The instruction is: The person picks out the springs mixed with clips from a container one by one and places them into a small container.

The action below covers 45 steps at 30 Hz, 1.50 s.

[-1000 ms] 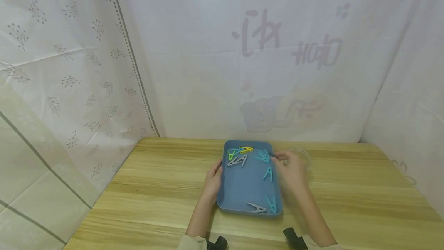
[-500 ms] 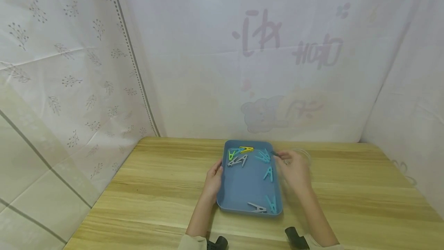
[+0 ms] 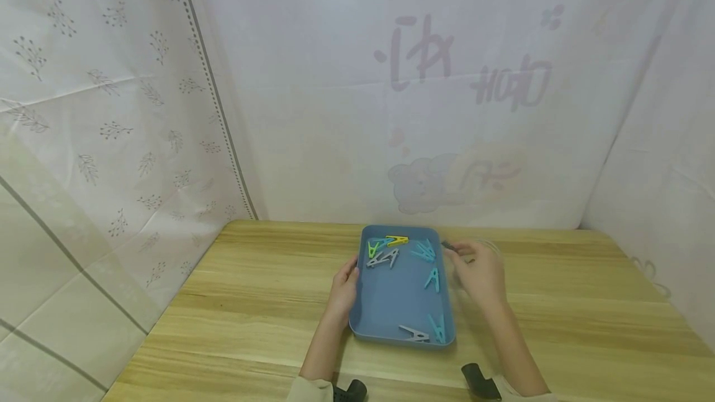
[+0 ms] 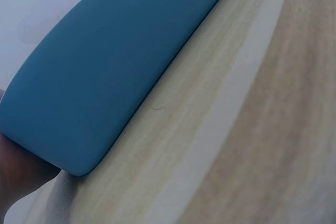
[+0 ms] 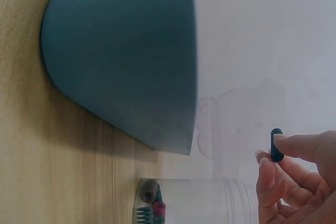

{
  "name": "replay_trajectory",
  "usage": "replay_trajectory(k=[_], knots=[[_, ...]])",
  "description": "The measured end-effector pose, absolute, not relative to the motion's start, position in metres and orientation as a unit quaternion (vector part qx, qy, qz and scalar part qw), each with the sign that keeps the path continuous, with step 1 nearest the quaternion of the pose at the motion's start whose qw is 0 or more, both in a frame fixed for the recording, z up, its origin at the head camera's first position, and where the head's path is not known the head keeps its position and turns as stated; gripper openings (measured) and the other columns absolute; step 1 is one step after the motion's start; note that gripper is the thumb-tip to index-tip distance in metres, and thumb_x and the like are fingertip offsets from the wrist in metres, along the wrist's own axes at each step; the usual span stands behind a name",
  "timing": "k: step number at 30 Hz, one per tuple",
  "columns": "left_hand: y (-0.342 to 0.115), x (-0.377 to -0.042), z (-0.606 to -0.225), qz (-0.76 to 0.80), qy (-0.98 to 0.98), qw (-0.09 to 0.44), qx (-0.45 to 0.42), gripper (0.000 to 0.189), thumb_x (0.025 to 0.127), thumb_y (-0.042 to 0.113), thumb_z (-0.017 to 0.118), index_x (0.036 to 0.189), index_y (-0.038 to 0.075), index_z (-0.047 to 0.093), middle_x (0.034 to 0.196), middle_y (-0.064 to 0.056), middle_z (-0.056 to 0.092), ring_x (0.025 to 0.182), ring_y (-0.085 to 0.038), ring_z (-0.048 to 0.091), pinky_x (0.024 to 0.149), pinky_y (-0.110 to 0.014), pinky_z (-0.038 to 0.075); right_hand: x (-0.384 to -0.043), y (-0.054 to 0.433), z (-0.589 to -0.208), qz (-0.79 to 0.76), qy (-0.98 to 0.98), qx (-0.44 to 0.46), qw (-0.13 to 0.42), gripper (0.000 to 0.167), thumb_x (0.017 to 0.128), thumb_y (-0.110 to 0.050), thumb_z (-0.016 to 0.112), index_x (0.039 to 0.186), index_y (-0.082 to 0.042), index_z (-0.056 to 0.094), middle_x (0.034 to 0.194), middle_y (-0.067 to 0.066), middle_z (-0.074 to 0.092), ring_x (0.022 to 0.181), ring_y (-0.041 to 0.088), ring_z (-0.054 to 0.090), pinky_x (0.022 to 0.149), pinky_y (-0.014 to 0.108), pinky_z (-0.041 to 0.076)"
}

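A blue rectangular tray [image 3: 399, 303] lies on the table with several clothespins inside. Blue, green and yellow clothespins [image 3: 397, 241] gather at its far end with grey ones [image 3: 383, 258]; more blue clothespins [image 3: 432, 280] lie along the right side. A grey clothespin [image 3: 414, 334] is in the near part. My left hand [image 3: 342, 290] holds the tray's left side. Just beyond the right rim, my right hand [image 3: 479, 270] pinches a small dark green ribbed piece [image 5: 276, 145] between thumb and fingers, above the table. Its exact kind is unclear.
Behind the right hand stands a clear jar [image 5: 197, 200], mostly hidden in the head view; dark green, pink and brown pieces [image 5: 151, 203] show at its bottom. The wooden table [image 3: 251, 303] meets white patterned curtains [image 3: 313, 110] at its back and sides.
My right hand has shifted right, away from the tray's right rim, with the small dark piece still pinched. The left hand, tray and clothespins have stayed in place.
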<state>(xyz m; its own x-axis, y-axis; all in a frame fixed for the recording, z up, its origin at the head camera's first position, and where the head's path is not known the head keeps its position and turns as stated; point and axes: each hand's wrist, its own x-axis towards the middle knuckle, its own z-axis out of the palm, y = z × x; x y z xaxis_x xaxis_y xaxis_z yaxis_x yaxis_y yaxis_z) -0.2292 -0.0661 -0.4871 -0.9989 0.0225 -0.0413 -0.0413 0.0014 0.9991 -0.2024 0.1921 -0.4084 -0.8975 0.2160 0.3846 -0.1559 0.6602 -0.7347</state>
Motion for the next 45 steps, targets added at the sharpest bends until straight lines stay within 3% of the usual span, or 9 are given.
replay_trajectory(k=[5,15,19,23,29,32,41,45], knots=[[-0.066,-0.230,-0.488,0.707,0.707,0.023,-0.009,0.047,0.114,0.012,0.038,0.159,-0.004,0.041,0.166,-0.027,0.035,0.157,-0.048,0.026,0.128,-0.061,0.024,-0.201,0.194,-0.407,0.411,-0.886,-0.024,0.215,0.019,0.099,-0.011,0.075,0.110,0.005,0.075,0.110,0.024,0.074,0.107,0.038,0.066,0.078,0.025,0.054],[-0.066,-0.231,-0.489,0.709,0.705,0.024,-0.009,0.047,0.114,0.011,0.038,0.159,-0.004,0.041,0.167,-0.027,0.035,0.157,-0.047,0.026,0.129,-0.061,0.023,-0.198,0.199,-0.406,0.424,-0.882,-0.034,0.202,0.023,0.101,-0.010,0.071,0.116,0.008,0.072,0.116,0.027,0.072,0.109,0.043,0.068,0.093,0.056,0.061],[-0.066,-0.231,-0.488,0.709,0.705,0.024,-0.006,0.047,0.115,0.011,0.038,0.159,-0.004,0.040,0.167,-0.027,0.034,0.157,-0.048,0.025,0.129,-0.061,0.023,-0.198,0.201,-0.407,0.420,-0.885,-0.034,0.199,0.024,0.101,-0.011,0.071,0.117,0.007,0.072,0.115,0.027,0.073,0.104,0.044,0.071,0.089,0.054,0.063],[-0.066,-0.230,-0.487,0.710,0.704,0.025,-0.007,0.047,0.114,0.011,0.038,0.159,-0.004,0.040,0.167,-0.027,0.034,0.157,-0.047,0.025,0.129,-0.061,0.023,-0.198,0.203,-0.408,0.417,-0.887,-0.037,0.197,0.024,0.101,-0.013,0.071,0.117,0.005,0.072,0.114,0.026,0.075,0.100,0.043,0.073,0.078,0.042,0.063],[-0.066,-0.230,-0.488,0.708,0.705,0.023,-0.009,0.047,0.114,0.011,0.039,0.158,-0.005,0.041,0.166,-0.028,0.036,0.157,-0.048,0.026,0.128,-0.061,0.024,-0.198,0.207,-0.408,0.415,-0.889,-0.045,0.188,0.025,0.101,-0.013,0.071,0.119,0.004,0.071,0.115,0.026,0.075,0.099,0.043,0.072,0.064,0.024,0.049],[-0.066,-0.231,-0.488,0.708,0.705,0.021,-0.010,0.047,0.114,0.011,0.039,0.158,-0.005,0.041,0.166,-0.028,0.036,0.156,-0.048,0.027,0.128,-0.062,0.024,-0.199,0.209,-0.408,0.418,-0.889,-0.047,0.182,0.025,0.101,-0.013,0.071,0.119,0.005,0.071,0.115,0.027,0.075,0.101,0.043,0.070,0.062,0.027,0.046],[-0.065,-0.231,-0.489,0.705,0.709,0.018,-0.008,0.048,0.114,0.011,0.039,0.158,-0.007,0.039,0.165,-0.030,0.036,0.155,-0.051,0.028,0.127,-0.064,0.026,-0.200,0.215,-0.409,0.420,-0.888,-0.052,0.177,0.027,0.102,-0.015,0.070,0.120,0.005,0.071,0.117,0.028,0.074,0.118,0.049,0.064,0.076,0.038,0.044],[-0.065,-0.230,-0.487,0.707,0.707,0.019,-0.008,0.047,0.114,0.011,0.039,0.158,-0.007,0.040,0.165,-0.029,0.037,0.156,-0.049,0.028,0.128,-0.062,0.025,-0.199,0.217,-0.409,0.434,-0.882,-0.057,0.172,0.029,0.102,-0.016,0.070,0.122,0.005,0.071,0.119,0.029,0.073,0.122,0.049,0.061,0.089,0.052,0.050]])
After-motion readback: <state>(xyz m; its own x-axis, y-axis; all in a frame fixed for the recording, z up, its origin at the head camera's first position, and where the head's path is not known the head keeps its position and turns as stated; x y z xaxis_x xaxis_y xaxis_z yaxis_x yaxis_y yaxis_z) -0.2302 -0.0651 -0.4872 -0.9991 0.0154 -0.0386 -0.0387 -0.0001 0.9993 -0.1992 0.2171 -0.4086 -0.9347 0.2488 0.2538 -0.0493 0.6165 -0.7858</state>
